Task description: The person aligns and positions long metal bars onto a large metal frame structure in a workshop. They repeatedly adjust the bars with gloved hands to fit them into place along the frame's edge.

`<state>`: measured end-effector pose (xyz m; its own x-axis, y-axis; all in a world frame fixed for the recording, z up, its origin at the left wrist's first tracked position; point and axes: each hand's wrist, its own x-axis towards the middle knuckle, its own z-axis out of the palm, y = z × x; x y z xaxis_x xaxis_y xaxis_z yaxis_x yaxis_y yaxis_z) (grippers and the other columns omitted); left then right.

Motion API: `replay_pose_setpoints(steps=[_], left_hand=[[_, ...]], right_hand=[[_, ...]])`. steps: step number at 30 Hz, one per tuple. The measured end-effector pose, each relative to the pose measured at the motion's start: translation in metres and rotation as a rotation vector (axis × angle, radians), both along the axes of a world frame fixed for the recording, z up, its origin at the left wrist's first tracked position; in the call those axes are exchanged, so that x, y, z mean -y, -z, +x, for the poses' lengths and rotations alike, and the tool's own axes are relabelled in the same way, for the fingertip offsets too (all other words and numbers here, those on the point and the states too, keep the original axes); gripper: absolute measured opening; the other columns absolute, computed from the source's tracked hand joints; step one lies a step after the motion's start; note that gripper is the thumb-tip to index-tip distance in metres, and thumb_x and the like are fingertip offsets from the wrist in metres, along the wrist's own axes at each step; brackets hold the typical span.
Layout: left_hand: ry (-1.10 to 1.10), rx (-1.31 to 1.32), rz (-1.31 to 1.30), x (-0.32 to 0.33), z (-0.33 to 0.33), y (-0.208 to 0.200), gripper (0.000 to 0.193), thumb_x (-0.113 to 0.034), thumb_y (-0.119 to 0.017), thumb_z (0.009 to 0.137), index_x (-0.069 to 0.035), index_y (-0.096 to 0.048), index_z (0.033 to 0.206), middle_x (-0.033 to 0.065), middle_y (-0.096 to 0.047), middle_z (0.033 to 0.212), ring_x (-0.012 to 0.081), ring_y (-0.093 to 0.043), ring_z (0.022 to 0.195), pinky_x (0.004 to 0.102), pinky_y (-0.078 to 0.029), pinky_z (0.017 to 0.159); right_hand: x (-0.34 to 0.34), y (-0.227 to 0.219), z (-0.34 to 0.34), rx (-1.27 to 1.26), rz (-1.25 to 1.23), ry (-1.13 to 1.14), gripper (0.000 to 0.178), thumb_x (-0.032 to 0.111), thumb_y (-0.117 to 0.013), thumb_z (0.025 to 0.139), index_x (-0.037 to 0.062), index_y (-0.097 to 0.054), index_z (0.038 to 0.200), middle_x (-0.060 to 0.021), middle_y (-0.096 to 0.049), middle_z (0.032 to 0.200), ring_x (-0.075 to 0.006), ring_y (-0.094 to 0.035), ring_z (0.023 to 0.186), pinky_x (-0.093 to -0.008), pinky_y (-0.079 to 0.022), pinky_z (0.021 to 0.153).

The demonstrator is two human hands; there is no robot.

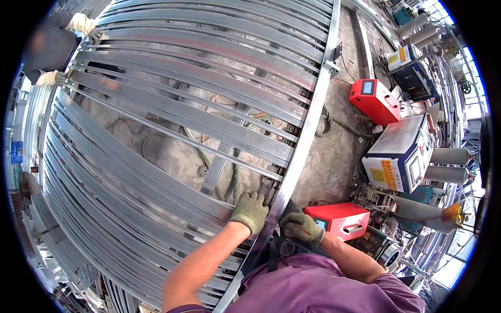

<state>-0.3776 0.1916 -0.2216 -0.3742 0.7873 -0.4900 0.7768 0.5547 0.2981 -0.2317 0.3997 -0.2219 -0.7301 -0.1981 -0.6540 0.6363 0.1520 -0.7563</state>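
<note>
From the head camera, your left hand (250, 211), in a knit work glove, lies palm-down with fingers spread flat on the near ends of the galvanised steel slats (172, 120), pressing rather than gripping; nothing is clasped in it. Your right hand (301, 227), also gloved, is curled round the near edge of the long steel side rail (313, 112) that runs away from you along the right side of the slat rack, fingers closed on that rail just beside your apron. The slats lie side by side across the frame, their right ends meeting the rail, with a diagonal brace (222, 159) beneath them over the concrete floor (334, 156). To seat the rail well, keep the left palm holding the slat ends down and level, and draw the rail with the right hand squarely against them, keeping your fingertips out of the joint. At the far end another person's gloved hands (78, 23) hold the same rack, so move with them. Red welding units (373, 99) and a white machine (399, 154) stand to your right, well apart from the rail.
</note>
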Motion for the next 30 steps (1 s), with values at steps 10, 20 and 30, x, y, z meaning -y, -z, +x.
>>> replay_pose_setpoints(steps=[10, 20, 30], left_hand=[[-0.686, 0.038, 0.651, 0.053, 0.066, -0.019, 0.008, -0.014, -0.069, 0.086, -0.006, -0.068, 0.088, 0.0122, -0.071, 0.107, 0.0348, -0.066, 0.098, 0.0470, -0.052, 0.090], [-0.967, 0.148, 0.562, 0.084, 0.138, -0.016, 0.016, -0.020, -0.068, 0.089, -0.004, -0.071, 0.089, 0.0175, -0.071, 0.091, 0.0388, -0.067, 0.086, 0.0480, -0.053, 0.079], [-1.016, 0.194, 0.514, 0.109, 0.150, -0.009, 0.023, -0.030, -0.069, 0.097, -0.007, -0.075, 0.098, 0.0168, -0.072, 0.092, 0.0346, -0.068, 0.081, 0.0427, -0.054, 0.075]], right_hand=[[0.033, -0.037, -0.049, -0.485, 0.344, -0.355, 0.015, 0.010, -0.064, 0.087, 0.0051, -0.068, 0.100, -0.0234, -0.061, 0.138, -0.0408, -0.071, 0.095, -0.0486, -0.058, 0.079], [0.073, -0.060, -0.096, -0.094, 0.619, -0.669, 0.031, 0.023, -0.064, 0.088, 0.0028, -0.070, 0.111, -0.0221, -0.065, 0.121, -0.0390, -0.071, 0.104, -0.0493, -0.057, 0.086], [0.076, -0.033, -0.081, -0.094, 0.654, -0.611, 0.032, 0.018, -0.063, 0.089, -0.0003, -0.072, 0.114, -0.0247, -0.065, 0.123, -0.0398, -0.072, 0.104, -0.0490, -0.059, 0.081]])
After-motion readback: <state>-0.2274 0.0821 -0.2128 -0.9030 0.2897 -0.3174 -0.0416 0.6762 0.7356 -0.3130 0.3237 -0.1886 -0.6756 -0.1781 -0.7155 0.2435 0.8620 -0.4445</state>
